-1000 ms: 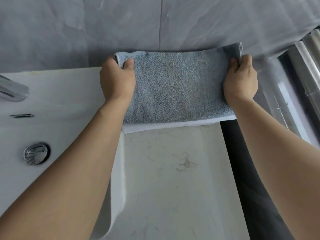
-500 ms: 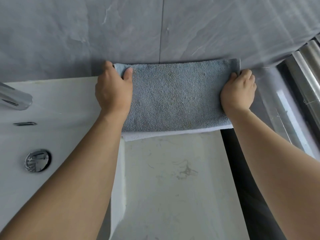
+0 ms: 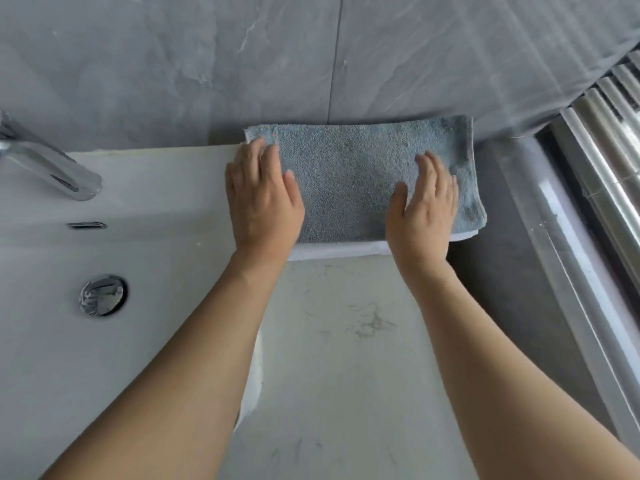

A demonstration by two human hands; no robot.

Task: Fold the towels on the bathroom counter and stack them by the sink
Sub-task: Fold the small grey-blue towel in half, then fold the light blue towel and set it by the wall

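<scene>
A folded blue-grey towel [image 3: 349, 181] lies flat against the back wall, on top of a folded white towel [image 3: 339, 250] whose front edge shows beneath it. Both sit on the marble counter [image 3: 332, 358] just right of the sink [image 3: 114, 244]. My left hand [image 3: 261, 199] rests flat on the blue towel's left end, fingers straight. My right hand [image 3: 424, 206] lies flat on its right part, fingers straight and together. Neither hand holds anything.
A chrome tap [image 3: 45, 164] stands at the far left over the basin, with an overflow slot [image 3: 86, 225] and a chrome drain [image 3: 103, 295]. The grey tiled wall [image 3: 311, 64] rises behind. A glass panel and metal rails [image 3: 588, 209] run along the right.
Both hands have let go of the blue towel's far corners and now lie flat on top of it. The right hand has moved inward to the left. The towel lies flat.
</scene>
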